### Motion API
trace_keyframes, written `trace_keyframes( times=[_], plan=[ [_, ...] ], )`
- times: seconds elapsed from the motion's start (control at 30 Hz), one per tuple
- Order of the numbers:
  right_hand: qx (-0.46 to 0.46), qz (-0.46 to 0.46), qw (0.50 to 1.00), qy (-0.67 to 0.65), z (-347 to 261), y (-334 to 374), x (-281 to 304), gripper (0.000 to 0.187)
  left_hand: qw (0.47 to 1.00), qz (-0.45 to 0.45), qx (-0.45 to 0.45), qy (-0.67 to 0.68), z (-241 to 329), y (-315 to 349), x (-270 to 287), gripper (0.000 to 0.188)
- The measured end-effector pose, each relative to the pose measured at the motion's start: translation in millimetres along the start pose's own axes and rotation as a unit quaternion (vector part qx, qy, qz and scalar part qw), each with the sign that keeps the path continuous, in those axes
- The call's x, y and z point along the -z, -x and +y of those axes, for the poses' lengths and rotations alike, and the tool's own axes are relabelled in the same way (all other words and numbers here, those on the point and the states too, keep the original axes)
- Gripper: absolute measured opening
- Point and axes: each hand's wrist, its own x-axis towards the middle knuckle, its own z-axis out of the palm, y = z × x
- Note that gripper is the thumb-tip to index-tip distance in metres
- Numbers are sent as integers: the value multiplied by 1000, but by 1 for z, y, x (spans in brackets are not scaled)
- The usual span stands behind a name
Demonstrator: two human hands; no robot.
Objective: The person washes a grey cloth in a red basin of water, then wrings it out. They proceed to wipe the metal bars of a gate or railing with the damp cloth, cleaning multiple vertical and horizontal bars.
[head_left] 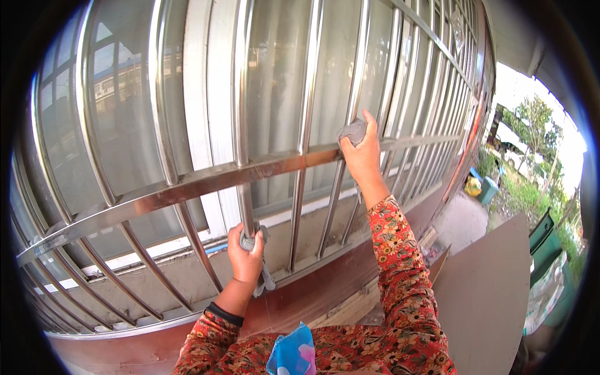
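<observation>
A grille of shiny metal bars stands before a sliding window, with a flat metal crossbar running through it. Low on one upright bar, below the crossbar, my left hand is closed around a grey cloth wrapped on the bar; its loose end hangs down. Farther right and higher, my right hand grips a bunched grey rag against another upright, right at the crossbar. My right thumb or finger points upward along that bar.
Behind the bars are glass panes and a white window frame. A large grey board leans at the lower right, beside green bins. Wooden planks lie below the sill. A blue patterned cloth hangs at my front.
</observation>
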Motion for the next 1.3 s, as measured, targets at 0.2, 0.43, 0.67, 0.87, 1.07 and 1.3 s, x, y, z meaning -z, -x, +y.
trace_keyframes(
  times=[0.2,0.43,0.67,0.87,1.07,1.3],
  plan=[
    [-9,23,999,-39,-18,-67,-3,64,999,34,-18,-11,9,1,-4,30],
    [136,187,972,-29,-93,-261,3,76,998,43,-22,-45,7,4,-4,31],
    [119,34,988,-87,-77,-270,10,77,997,61,1,-46,2,9,-6,33],
    [40,-32,982,-181,-18,-117,-3,68,994,52,-57,-74,7,2,-3,37],
    [118,-1,987,-112,5,-47,6,58,934,90,-249,-242,46,-14,26,50],
    [216,-85,951,-206,-50,-5,-15,69,849,174,-426,-260,127,-87,30,73]
  ],
)
